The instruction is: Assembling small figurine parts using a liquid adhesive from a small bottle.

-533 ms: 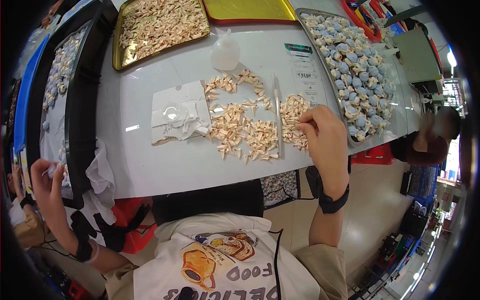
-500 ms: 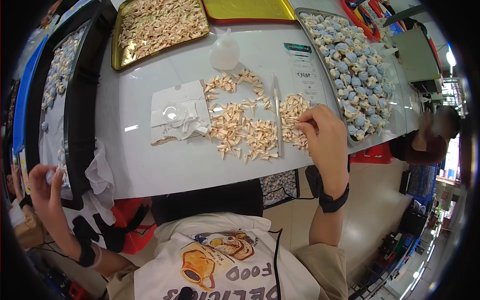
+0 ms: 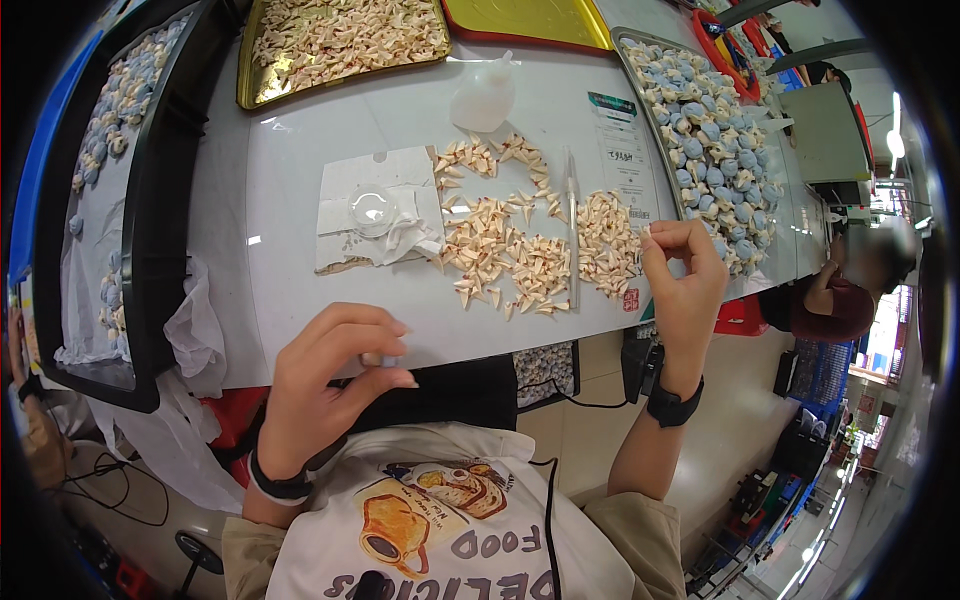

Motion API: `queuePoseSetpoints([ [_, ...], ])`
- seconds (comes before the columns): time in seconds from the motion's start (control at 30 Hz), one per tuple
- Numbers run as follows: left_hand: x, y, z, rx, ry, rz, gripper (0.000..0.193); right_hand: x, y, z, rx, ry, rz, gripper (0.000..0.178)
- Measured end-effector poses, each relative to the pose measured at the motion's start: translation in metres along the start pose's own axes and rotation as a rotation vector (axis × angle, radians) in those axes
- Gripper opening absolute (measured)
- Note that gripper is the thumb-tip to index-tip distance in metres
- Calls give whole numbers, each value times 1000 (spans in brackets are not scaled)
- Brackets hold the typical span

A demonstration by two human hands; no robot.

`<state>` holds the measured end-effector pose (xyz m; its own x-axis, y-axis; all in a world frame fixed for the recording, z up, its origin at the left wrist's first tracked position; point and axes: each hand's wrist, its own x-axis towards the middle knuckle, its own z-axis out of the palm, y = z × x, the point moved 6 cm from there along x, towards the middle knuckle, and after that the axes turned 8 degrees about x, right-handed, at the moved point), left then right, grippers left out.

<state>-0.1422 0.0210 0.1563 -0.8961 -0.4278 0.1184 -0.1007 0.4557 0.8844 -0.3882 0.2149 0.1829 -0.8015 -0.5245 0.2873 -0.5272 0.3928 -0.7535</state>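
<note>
Above the table's front edge, my left hand is curled with thumb and fingertips around a small pale blue piece, mostly hidden. My right hand is closed in a pinch on a small cream pointed piece, just right of the loose pieces. Several cream pointed pieces with reddish marks lie in clusters on the white table. A slim white stick lies between two clusters. To their left, a small clear round dish and crumpled tissue rest on white cardboard.
A white squeeze bottle stands behind the clusters. Gold trays are at the back. A metal tray of blue-and-cream pieces stands right; a black crate with similar pieces stands left. A person is at far right.
My left hand has moved right from the black crate to the table's front edge, carrying the pale blue piece. My right hand has lifted away from the cluster with a cream piece.
</note>
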Motion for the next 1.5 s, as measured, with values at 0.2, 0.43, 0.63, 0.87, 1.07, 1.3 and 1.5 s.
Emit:
queuePoseSetpoints([
  [0.2,7,-14,15,-112,27,25,18,-4,2,0,32,9,60,8],
  [0.43,10,-25,12,-246,51,-50,21,-6,9,3,40,-75,116,20],
  [0.63,8,-31,8,-313,-27,24,22,-6,1,-4,-9,-83,4,21],
  [0.87,9,-24,9,-423,-95,-43,25,-31,1,-21,299,-56,203,16],
  [1.07,5,-37,12,-635,-72,-130,34,-40,-11,-32,345,-58,215,17],
  [1.3,7,-34,4,-517,-117,12,32,-20,-50,0,355,-101,120,14],
  [1.5,4,-31,8,-641,-202,-182,28,8,-91,55,305,-230,123,11],
])
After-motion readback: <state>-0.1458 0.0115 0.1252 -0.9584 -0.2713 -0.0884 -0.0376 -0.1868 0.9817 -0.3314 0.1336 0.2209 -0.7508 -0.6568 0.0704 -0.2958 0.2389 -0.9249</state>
